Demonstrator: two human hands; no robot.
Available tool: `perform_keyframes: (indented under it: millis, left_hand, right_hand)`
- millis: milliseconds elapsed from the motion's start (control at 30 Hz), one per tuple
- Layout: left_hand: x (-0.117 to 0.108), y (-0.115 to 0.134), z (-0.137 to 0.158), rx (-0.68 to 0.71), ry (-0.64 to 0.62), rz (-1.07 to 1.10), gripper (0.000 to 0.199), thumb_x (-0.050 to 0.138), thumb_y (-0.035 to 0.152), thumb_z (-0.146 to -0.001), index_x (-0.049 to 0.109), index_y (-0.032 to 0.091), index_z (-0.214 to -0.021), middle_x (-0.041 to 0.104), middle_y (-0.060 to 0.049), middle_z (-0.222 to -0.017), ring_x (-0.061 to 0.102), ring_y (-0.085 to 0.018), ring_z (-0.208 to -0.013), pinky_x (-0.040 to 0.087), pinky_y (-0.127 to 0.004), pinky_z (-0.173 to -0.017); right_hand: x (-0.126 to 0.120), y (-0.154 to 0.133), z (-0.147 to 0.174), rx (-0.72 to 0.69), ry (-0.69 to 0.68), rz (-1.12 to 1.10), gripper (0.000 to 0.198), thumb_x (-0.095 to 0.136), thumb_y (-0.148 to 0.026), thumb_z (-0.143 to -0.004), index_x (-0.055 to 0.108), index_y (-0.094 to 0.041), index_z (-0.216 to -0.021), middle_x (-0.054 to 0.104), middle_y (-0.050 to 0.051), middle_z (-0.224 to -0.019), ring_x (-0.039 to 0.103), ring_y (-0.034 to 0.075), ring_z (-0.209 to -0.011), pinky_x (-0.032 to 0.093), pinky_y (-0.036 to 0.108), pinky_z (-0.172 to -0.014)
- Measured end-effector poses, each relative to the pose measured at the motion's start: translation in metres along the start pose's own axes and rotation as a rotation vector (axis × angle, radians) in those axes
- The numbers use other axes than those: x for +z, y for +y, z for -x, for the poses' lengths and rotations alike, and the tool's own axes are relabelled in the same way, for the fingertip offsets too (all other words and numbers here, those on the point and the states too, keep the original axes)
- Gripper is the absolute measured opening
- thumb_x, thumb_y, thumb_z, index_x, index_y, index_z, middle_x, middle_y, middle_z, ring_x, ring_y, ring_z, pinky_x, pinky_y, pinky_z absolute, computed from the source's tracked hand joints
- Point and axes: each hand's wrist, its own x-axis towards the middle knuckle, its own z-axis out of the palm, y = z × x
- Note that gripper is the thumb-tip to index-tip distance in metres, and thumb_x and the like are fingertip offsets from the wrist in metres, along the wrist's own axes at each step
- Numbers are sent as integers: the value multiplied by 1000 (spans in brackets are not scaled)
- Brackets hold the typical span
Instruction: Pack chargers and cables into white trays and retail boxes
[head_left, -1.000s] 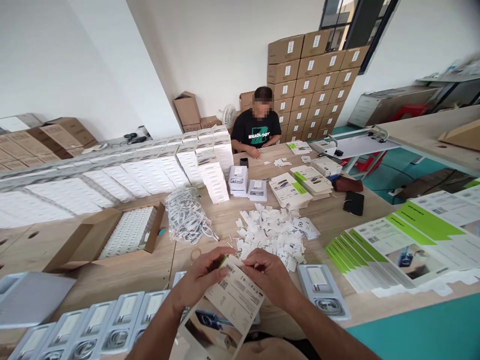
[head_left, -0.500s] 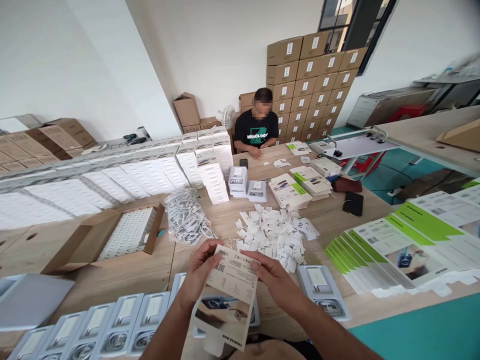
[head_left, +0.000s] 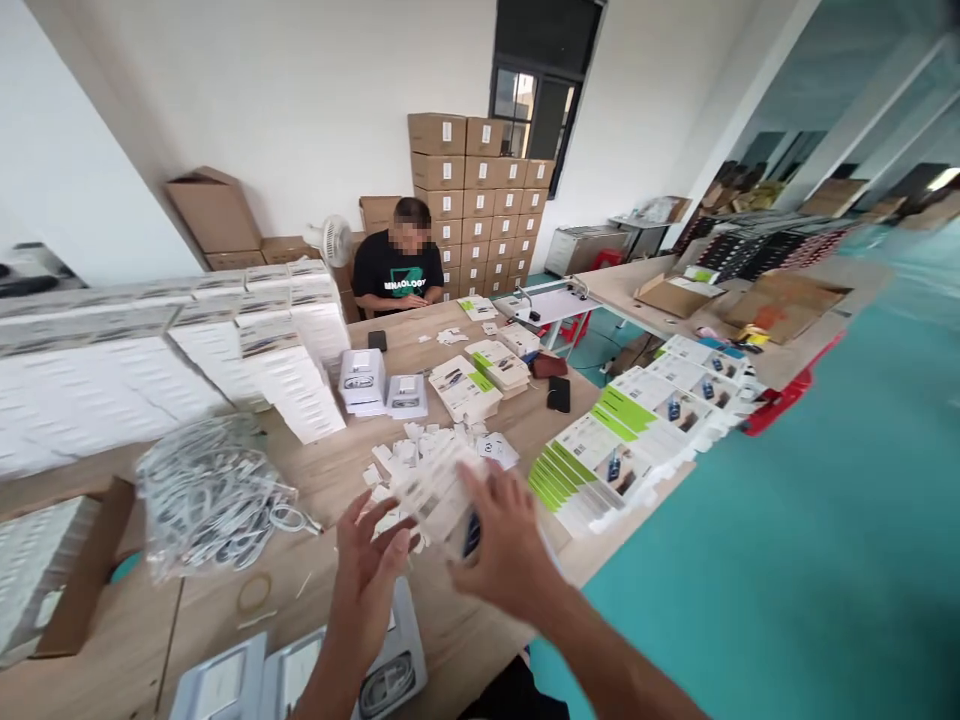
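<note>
A flat printed carton [head_left: 437,500], blurred by motion, is tilted in front of me over the table. My right hand [head_left: 506,545] grips it from the right, thumb below and fingers over its upper edge. My left hand [head_left: 369,560] stands at the carton's left side with its fingers spread apart; whether a fingertip touches the carton I cannot tell. Beneath my forearms lie pale trays with white blocks and coiled cables, one tray [head_left: 401,665] partly hidden by my left wrist. Behind the carton spreads a pile of small white pieces [head_left: 409,452].
Overlapping flat cartons [head_left: 622,420] line the right table edge. On the left lie a bag of cables [head_left: 214,495] and an open cardboard box [head_left: 90,570]. Stacked white boxes [head_left: 292,385] stand behind them. Across the table sits a person [head_left: 401,265].
My view has swung to the right. My left hand has let go of the carton and spread its fingers, while the right hand still holds the carton, now tilted differently.
</note>
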Motion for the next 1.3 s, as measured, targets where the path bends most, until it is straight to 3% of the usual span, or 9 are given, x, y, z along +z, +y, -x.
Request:
perform_keyframes:
  millis: [167, 267, 367, 533, 733, 867, 967, 1133, 1300]
  left_hand:
    - [10, -6, 1, -73, -134, -63, 70, 67, 44, -79, 29, 39, -139, 47, -8, -137, 60, -26, -113, 49, -41, -93]
    - [-2, -31, 4, -173, -121, -99, 66, 67, 47, -78, 37, 36, -135, 51, -9, -133, 63, -27, -107, 52, -40, -85]
    - [-15, -55, 10, -227, -146, -108, 63, 67, 47, -77, 41, 31, -132, 53, -11, -130, 65, -28, -104, 53, -39, -81]
    - [-36, -77, 21, -308, -106, -142, 57, 67, 49, -76, 47, 26, -125, 54, -12, -131, 65, -26, -102, 52, -35, -79]
    - [-55, -82, 33, -413, -1, -135, 55, 72, 52, -69, 58, 23, -114, 62, -11, -122, 67, -27, -98, 53, -35, -77]
    - [-67, -83, 39, -470, 28, -143, 54, 72, 54, -67, 60, 22, -110, 64, -10, -118, 67, -27, -98, 54, -37, -79]
    - [-82, -85, 42, -485, 64, -151, 56, 71, 55, -68, 60, 22, -112, 64, -11, -117, 68, -27, -96, 54, -37, -78]
    - [-118, -92, 47, -508, 169, -149, 56, 74, 56, -65, 63, 21, -108, 68, -11, -113, 68, -29, -97, 54, -39, -80]
    - [-137, -99, 54, -570, 289, -132, 53, 77, 60, -58, 69, 25, -97, 73, -8, -105, 69, -32, -94, 55, -41, -78]
  right_hand:
    - [-78, 125, -11, 152, 90, 395, 90, 64, -48, -70, 24, -30, -149, 23, 12, -152, 25, 42, -135, 19, 60, -109]
    - [-85, 188, -6, 250, -58, 530, 70, 51, -41, -81, 31, -24, -146, 25, 11, -154, 19, 35, -142, 24, 55, -110]
    - [-71, 218, 4, 230, -51, 588, 67, 45, -36, -86, 26, -17, -148, 26, 13, -155, 21, 31, -143, 29, 48, -110]
    - [-61, 219, 9, 159, 35, 627, 62, 48, -31, -85, 33, -15, -143, 36, 15, -151, 28, 31, -140, 32, 47, -110]
    - [-54, 171, 3, 43, 192, 550, 56, 42, -32, -92, 31, -15, -144, 28, 15, -154, 21, 32, -143, 21, 53, -115]
    - [-11, 148, -10, -63, 107, 279, 48, 43, -33, -93, 42, -20, -139, 43, 12, -146, 33, 30, -138, 31, 49, -112]
    - [34, 147, -29, 3, -32, 48, 45, 49, -34, -89, 51, -19, -131, 52, 12, -137, 44, 27, -130, 36, 46, -109]
    - [89, 155, -100, 198, -137, -76, 41, 48, -43, -87, 62, -20, -117, 64, 8, -120, 59, 23, -111, 46, 36, -97]
    - [106, 167, -223, 373, -3, 60, 61, 42, -52, -88, 47, -12, -134, 51, 20, -134, 45, 33, -125, 37, 47, -101]
